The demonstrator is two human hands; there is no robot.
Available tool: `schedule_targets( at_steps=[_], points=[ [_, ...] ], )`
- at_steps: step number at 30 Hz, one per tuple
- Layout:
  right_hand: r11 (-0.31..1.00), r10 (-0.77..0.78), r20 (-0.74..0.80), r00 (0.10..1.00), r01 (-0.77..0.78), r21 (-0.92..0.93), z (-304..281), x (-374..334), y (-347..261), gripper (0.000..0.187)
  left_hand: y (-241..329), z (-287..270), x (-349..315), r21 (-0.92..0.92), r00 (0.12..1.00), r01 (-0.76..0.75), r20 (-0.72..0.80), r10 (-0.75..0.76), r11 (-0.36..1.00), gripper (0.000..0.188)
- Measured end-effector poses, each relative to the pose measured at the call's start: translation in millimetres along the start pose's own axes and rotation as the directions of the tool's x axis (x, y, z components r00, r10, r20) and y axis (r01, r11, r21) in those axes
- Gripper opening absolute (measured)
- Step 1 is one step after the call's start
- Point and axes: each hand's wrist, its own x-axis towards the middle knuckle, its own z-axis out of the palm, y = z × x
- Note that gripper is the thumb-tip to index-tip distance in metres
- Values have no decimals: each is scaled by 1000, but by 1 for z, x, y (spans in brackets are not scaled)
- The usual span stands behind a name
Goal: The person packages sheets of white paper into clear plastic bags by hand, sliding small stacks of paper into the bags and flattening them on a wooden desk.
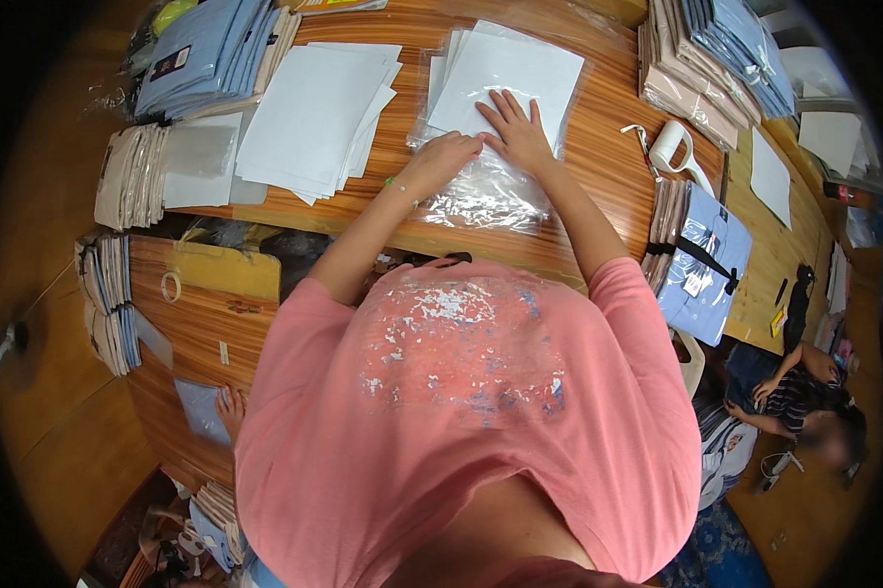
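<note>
A white sheet (505,73) lies on a layer of clear plastic bags (486,206) at the front of the wooden table, with other white sheets partly under it. My right hand (520,135) rests flat on the sheet's near part, fingers spread. Close beside its thumb, my left hand (443,162) is closed with bent fingers at the near edge of the sheet, apparently pinching the clear plastic. The exact grip of its fingertips is hard to see.
Left of the bags is a stack of white sheets (314,118). Folded blue garments (201,59) and beige bagged garments (128,176) stand farther left. At right are a white tape dispenser (672,147) and folded blue shirts (701,260). A co-worker (804,392) sits at lower right.
</note>
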Motion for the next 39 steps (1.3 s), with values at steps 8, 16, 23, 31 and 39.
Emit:
schedule_targets(
  at_steps=[8,16,23,31,39],
  points=[
    [999,-24,16,1000,24,-32,0,5,5,59,-1,5,-9,131,975,-216,-28,221,968,11],
    [993,-110,30,993,112,-37,0,16,2,60,17,-5,-26,182,938,-305,-113,328,935,13],
    [1000,19,-28,999,-19,-21,1,21,30,60,47,-12,-64,188,940,-308,-93,329,933,21],
    [793,-68,-79,995,102,600,-60,-17,9,51,36,13,-76,172,970,-200,-103,220,965,20],
    [893,-97,90,991,47,448,-78,-100,-39,7,38,13,-70,237,970,-213,-66,235,948,22]
  ],
)
